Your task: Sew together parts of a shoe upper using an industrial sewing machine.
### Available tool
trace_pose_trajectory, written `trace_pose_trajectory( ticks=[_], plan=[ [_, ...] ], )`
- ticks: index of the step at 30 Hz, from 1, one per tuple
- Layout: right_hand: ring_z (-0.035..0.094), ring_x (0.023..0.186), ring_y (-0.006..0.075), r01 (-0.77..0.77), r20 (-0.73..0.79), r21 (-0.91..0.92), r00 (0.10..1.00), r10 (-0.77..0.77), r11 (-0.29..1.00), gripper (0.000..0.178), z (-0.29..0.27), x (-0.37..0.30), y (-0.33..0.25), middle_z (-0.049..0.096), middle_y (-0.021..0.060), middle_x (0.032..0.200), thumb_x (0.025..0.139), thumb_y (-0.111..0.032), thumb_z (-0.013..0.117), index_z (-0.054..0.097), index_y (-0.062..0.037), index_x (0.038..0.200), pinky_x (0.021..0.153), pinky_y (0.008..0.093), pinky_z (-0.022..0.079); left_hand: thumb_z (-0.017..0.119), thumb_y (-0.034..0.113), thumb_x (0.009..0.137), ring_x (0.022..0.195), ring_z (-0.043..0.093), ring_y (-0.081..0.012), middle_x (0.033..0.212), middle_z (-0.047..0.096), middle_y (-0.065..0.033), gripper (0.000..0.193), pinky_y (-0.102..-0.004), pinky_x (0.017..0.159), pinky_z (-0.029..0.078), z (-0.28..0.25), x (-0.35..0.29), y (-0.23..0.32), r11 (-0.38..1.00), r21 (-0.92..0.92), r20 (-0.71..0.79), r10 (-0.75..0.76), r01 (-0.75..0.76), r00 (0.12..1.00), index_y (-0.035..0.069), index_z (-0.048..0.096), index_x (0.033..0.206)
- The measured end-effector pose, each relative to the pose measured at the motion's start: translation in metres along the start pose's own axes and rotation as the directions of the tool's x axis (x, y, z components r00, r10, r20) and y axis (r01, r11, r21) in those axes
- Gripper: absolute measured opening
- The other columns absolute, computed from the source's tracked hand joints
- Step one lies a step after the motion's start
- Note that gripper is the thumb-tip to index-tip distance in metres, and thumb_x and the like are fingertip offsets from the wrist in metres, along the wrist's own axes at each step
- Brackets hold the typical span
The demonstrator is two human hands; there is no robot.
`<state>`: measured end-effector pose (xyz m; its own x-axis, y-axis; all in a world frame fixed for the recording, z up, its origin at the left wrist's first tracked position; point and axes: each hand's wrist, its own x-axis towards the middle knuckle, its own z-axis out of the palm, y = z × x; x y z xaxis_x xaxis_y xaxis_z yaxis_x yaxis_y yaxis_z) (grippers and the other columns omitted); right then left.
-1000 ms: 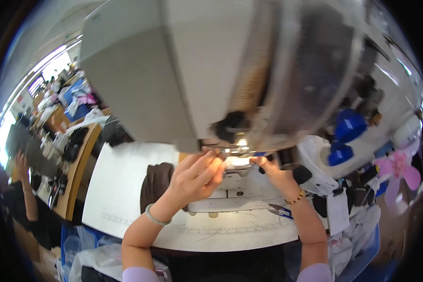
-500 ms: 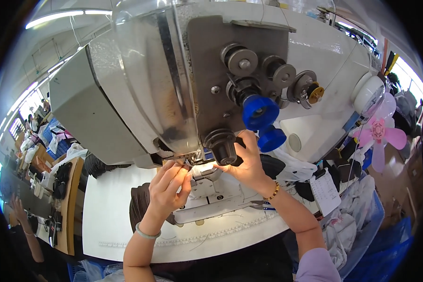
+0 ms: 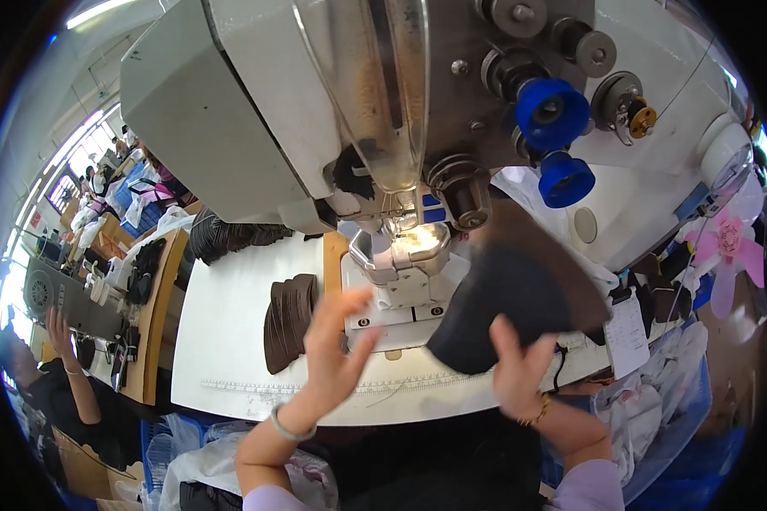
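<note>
The right hand [image 3: 520, 375] is gripping a dark leather piece [image 3: 507, 307], blurred, lifting it just right of the sewing machine [image 3: 315, 111] base. The left hand [image 3: 337, 341] is hovering open-fingered, holding nothing, near a stack of brown pieces [image 3: 288, 319] lying on the white desk [image 3: 222, 341].

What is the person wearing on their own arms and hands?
Both hands are bare, with no gloves. The left hand has a thin pale bangle round the wrist. The right hand has a gold bead bracelet. Pale lilac sleeves show at the lower edge, pushed up so the forearms are uncovered.
</note>
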<state>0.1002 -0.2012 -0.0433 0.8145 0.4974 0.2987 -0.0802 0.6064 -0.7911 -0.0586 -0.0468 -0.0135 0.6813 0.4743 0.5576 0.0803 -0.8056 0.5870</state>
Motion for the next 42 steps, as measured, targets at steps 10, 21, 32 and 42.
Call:
trace_pose_trajectory(
  ticks=[10, 21, 32, 42],
  plan=[
    [0.066, 0.090, 0.0274, 0.640, 0.528, -0.658, 0.768, -0.364, 0.396, 0.028, -0.048, 0.019, -0.003, 0.067, 0.0111, 0.101, 0.081, -0.005, 0.072, 0.062, -0.0017, 0.107, 0.075, 0.0362, 0.051, 0.053, 0.017, 0.099, 0.101, 0.063, -0.0193, 0.117, 0.060, -0.0110, 0.035, -0.0326, 0.084, 0.054, -0.081, -0.054, -0.061, 0.911, -0.400, -0.722, -0.382, 0.102, 0.577, -0.002, 0.049, 0.129],
    [0.055, 0.085, 0.0216, 0.286, 0.275, -0.957, 0.947, -0.163, 0.048, 0.025, -0.098, 0.073, 0.005, 0.061, 0.0093, 0.095, 0.092, -0.019, 0.065, 0.058, -0.0006, 0.107, 0.079, 0.0333, 0.045, 0.061, 0.054, 0.089, 0.079, 0.067, -0.0247, 0.080, 0.067, -0.0109, 0.055, -0.0350, 0.066, 0.051, -0.180, -0.097, -0.152, 0.238, 0.020, -0.432, -0.874, 0.971, 0.223, -0.001, 0.068, 0.091],
    [0.052, 0.096, 0.0160, 0.588, 0.490, -0.633, 0.808, -0.327, 0.504, 0.020, -0.068, 0.047, 0.006, 0.052, 0.0115, 0.113, 0.098, -0.005, 0.051, 0.048, 0.0040, 0.115, 0.089, 0.0266, 0.041, 0.062, 0.027, 0.091, 0.084, 0.063, -0.0372, 0.100, 0.058, -0.0195, 0.031, -0.0425, 0.072, 0.052, -0.027, -0.018, -0.098, 0.767, 0.520, -0.083, -0.393, 0.376, 0.916, -0.004, 0.062, 0.091],
    [0.049, 0.114, 0.0360, 0.872, 0.862, -0.489, 0.487, -0.140, 0.019, 0.047, -0.032, 0.031, 0.037, 0.051, 0.0159, 0.123, 0.079, -0.027, 0.077, 0.057, -0.0056, 0.116, 0.093, 0.0471, 0.041, 0.061, 0.016, 0.086, 0.084, 0.062, -0.0328, 0.090, 0.056, -0.0181, 0.024, -0.0389, 0.074, 0.053, 0.015, -0.031, -0.112, 0.667, 0.681, -0.027, -0.389, 0.302, 0.921, -0.002, 0.052, 0.098]
  ],
)
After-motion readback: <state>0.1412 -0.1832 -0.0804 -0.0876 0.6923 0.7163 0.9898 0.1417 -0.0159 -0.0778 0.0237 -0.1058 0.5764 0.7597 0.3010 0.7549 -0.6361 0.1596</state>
